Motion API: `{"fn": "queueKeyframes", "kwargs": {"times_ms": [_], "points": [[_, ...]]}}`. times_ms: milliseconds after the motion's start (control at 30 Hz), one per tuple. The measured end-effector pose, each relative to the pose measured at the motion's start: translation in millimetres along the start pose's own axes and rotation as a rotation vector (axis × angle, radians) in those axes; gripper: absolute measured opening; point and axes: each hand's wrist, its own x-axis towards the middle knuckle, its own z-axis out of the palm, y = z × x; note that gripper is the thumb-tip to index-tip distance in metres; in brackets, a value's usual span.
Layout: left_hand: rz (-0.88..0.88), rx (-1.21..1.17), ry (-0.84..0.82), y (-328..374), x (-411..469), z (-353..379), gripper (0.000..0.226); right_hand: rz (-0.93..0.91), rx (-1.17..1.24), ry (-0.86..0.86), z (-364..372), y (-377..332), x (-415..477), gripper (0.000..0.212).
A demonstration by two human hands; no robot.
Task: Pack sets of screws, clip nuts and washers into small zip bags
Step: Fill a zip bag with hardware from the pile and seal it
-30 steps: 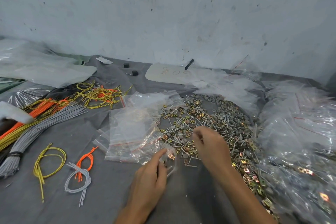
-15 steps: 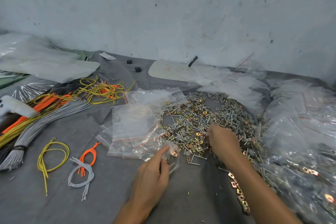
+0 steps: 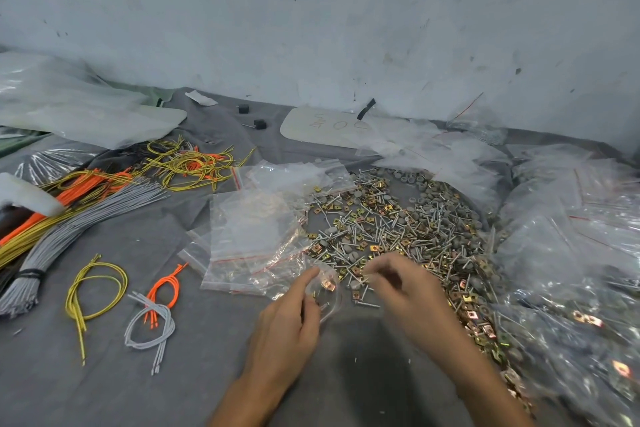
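So, L hand [image 3: 287, 319] is pinching a small zip bag [image 3: 329, 300] btw thumb and fingers. The bag sits right at its fingertips, on the side facing the R hand, and the mouth looks pulled open. There's a gold clip nut [image 3: 328, 284] inside it, maybe a screw too, hard to say. R hand [image 3: 405, 284] is just beside the bag w/ fingers curled in toward it, but it's blurry, so can't tell if it's got anything pinched or not. Right behind both hands is the big loose pile of screws, clip nuts and washers [image 3: 398, 225] on the grey cloth [image 3: 104, 385]. The stack of empty zip bags [image 3: 249, 236] lies left of the pile, close to the held bag. The filled bags [image 3: 571, 253] are heaped on the right, wire bundles [image 3: 79, 215] well off to the left.
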Motion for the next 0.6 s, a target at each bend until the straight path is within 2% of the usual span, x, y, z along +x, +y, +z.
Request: {"fn": "queueKeyframes", "kwargs": {"times_ms": [100, 200, 367, 467, 533, 600], "points": [[0.013, -0.013, -0.003, -2.3, 0.0, 0.9, 0.044, -0.120, -0.048, -0.053, 19.5, -10.9, -15.3, 0.022], [0.007, -0.008, -0.022, -3.1, -1.2, 0.4, 0.044, -0.203, -0.139, -0.080, 39.6, -17.8, -17.7, 0.013], [-0.012, -0.011, -0.034, -0.4, -1.8, -2.1, 0.044, -0.251, -0.294, -0.005, 52.0, -17.5, -12.4, 0.007], [-0.003, -0.033, -0.024, 0.5, -1.6, -1.8, 0.043, -0.197, -0.238, 0.134, 35.3, -9.3, 2.1, 0.006], [0.004, -0.037, -0.023, 1.2, -1.6, -1.0, 0.044, -0.098, -0.353, 0.177, 15.3, 7.6, 18.1, 0.003], [0.006, -0.033, -0.024, 1.8, -1.8, -1.6, 0.043, 0.061, -0.507, 0.134, -5.8, 27.7, 32.4, 0.004]]}}
